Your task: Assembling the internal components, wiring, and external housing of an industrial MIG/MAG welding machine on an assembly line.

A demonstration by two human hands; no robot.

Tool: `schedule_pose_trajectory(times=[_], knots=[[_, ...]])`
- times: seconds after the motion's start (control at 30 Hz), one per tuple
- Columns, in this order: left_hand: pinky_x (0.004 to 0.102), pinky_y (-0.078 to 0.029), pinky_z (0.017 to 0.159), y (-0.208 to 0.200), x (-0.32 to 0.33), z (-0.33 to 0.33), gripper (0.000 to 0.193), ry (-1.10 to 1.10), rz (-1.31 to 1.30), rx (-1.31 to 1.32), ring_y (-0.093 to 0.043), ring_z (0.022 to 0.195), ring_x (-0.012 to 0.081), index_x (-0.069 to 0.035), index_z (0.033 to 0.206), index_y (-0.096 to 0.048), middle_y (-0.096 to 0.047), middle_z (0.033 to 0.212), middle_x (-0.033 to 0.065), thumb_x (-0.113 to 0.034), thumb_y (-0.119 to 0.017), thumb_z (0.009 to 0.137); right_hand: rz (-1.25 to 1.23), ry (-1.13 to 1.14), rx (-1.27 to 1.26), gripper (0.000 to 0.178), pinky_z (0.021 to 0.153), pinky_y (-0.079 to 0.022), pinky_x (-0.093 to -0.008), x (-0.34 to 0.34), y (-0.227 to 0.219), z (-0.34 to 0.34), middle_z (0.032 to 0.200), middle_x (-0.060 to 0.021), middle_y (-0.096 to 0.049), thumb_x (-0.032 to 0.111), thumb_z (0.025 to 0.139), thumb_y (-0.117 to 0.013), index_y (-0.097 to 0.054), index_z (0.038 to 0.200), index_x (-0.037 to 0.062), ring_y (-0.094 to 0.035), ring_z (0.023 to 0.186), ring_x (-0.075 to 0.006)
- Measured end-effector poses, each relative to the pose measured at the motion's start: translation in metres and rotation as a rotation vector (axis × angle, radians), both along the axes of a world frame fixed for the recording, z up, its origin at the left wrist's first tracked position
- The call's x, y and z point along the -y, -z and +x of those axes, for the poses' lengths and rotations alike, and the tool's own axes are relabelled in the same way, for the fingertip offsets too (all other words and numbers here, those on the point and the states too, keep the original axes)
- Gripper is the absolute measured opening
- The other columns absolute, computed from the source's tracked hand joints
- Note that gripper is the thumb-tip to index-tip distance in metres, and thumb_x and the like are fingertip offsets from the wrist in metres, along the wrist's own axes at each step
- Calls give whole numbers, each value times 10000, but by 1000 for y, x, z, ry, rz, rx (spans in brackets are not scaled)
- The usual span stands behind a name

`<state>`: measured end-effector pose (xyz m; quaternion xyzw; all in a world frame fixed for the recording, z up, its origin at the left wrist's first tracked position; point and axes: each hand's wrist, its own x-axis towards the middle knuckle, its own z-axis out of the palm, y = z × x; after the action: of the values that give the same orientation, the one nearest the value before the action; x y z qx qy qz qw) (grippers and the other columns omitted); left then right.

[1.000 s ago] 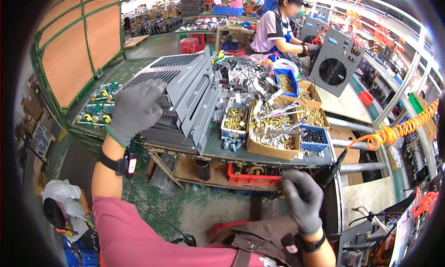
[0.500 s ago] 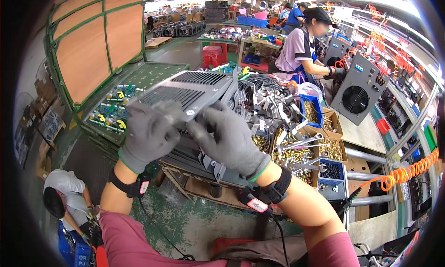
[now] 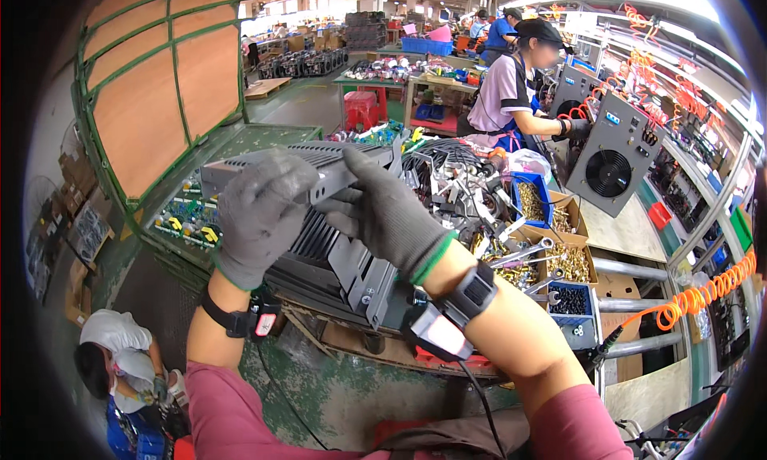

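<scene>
A grey vented sheet-metal panel (image 3: pixel 323 187) is held up, tilted nearly edge-on, with small holes in its near folded edge. My left hand (image 3: pixel 268 216), in a grey glove, is closed round its near left part. Gloved likewise, my right hand (image 3: pixel 399 216) grips the near right corner, thumb above and fingers below. Under it lies a stack of similar grey slotted panels (image 3: pixel 335 272) on a bench, partly hidden by my hands. Loose metal brackets and dark cables (image 3: pixel 451 176) lie just right of the stack.
Boxes of brass-coloured fasteners (image 3: pixel 569 262), a blue bin of black screws (image 3: pixel 569 300) and wrenches (image 3: pixel 523 254) stand at right. Circuit boards (image 3: pixel 188 212) lie on the left table. A co-worker (image 3: pixel 507 92) handles a grey fan cabinet (image 3: pixel 615 152); another person (image 3: pixel 120 348) bends at lower left.
The panel has tipped from showing its slotted top face to nearly edge-on. My right hand has risen, its thumb now over the panel's edge. At lower left the person has shifted.
</scene>
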<state>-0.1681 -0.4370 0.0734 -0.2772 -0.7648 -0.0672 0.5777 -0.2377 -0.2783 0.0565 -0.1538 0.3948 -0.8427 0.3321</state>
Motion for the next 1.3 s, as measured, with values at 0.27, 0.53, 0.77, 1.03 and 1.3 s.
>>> schedule_pose_trajectory(times=[0.27,0.53,0.77,1.03,1.3], knots=[[497,-372,981,59,-17,37,229,-111,406,-10,-553,1014,303,-89,954,-590,-600,1002,81,-55,-628,731,-206,25,115,130,495,-519,-191,21,6,-11,761,-46,-636,156,899,-511,-573,893,42,-614,560,-129],[442,-300,984,103,2,31,202,-259,344,337,-559,910,284,-78,808,-614,-617,874,61,-272,-559,823,-333,124,-204,186,689,-571,-229,10,-17,2,855,-123,-646,105,906,-504,-523,1011,-47,-668,754,-189],[451,-371,937,82,-21,65,283,-227,433,354,-557,965,314,-31,993,-606,-616,955,124,-259,-602,824,-295,29,-531,301,822,-519,-305,-39,-47,52,1097,-112,-588,74,869,-525,-503,1157,-10,-607,964,-166],[443,-376,1009,136,-142,84,519,1591,1269,1259,-500,1157,306,14,1301,-433,-501,1288,148,-289,-532,891,-192,614,-755,570,974,-390,-330,-131,17,153,1222,-120,-504,56,811,-597,-356,1325,-1,-481,1114,-165],[375,-520,758,196,-304,60,352,1573,699,2410,-610,912,237,-27,1140,-560,-628,1014,150,-284,-551,900,293,1614,-635,672,855,-460,-308,-254,29,335,1052,-67,-556,39,691,-777,-392,1242,34,-533,1001,-115]])
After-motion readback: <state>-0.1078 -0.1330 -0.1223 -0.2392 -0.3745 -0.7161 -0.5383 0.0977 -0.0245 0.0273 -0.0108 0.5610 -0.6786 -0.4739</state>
